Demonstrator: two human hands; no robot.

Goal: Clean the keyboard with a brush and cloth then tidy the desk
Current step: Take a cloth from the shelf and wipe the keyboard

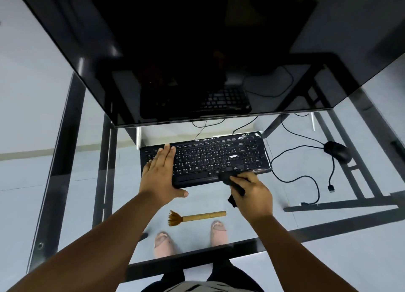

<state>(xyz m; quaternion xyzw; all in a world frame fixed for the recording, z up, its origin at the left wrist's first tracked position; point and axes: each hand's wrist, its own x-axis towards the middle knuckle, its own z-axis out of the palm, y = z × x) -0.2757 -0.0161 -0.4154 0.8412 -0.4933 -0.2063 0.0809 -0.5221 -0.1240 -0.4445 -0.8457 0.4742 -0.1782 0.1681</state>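
A black keyboard (219,156) lies on the glass desk (87,182) under the monitor. My left hand (161,173) rests flat on the keyboard's left end, fingers together and thumb spread along its front edge. My right hand (252,193) is closed on a black cloth (230,180), which presses against the keyboard's front right part. A brush (195,217) with a tan handle and brown bristles lies on the glass nearer to me, between my two arms, bristles pointing left.
A large dark monitor (175,51) hangs over the back of the desk. A black mouse (337,151) sits at the right, its cable (306,178) looping across the glass. The black desk frame (197,263) runs along the near edge. My feet show through the glass.
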